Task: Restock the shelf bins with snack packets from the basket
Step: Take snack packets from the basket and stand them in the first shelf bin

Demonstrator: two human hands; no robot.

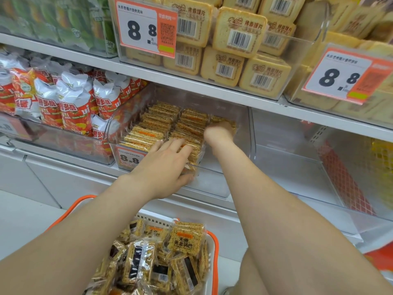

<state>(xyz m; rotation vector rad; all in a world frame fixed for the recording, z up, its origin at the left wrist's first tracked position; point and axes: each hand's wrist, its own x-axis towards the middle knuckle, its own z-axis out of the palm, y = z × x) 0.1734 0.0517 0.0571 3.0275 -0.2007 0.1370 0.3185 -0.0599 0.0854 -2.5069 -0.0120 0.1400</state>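
Note:
A clear shelf bin (212,184) on the middle shelf holds rows of golden rice-cracker snack packets (161,120) standing on edge. My left hand (165,165) lies over the bin's front edge, fingers spread on the front packets and thumb outside the front wall. My right hand (219,133) is deeper in the bin on the right side, blurred, with its fingers curled down around packets there. Below, an orange-rimmed white basket (215,248) is full of the same packets (187,239), lying loose.
Red and white snack bags (70,103) fill the bin to the left. To the right stands a clear bin (297,167) with little in it. The shelf above carries yellow toast-slice packs (238,33) and 8.8 price tags (146,26).

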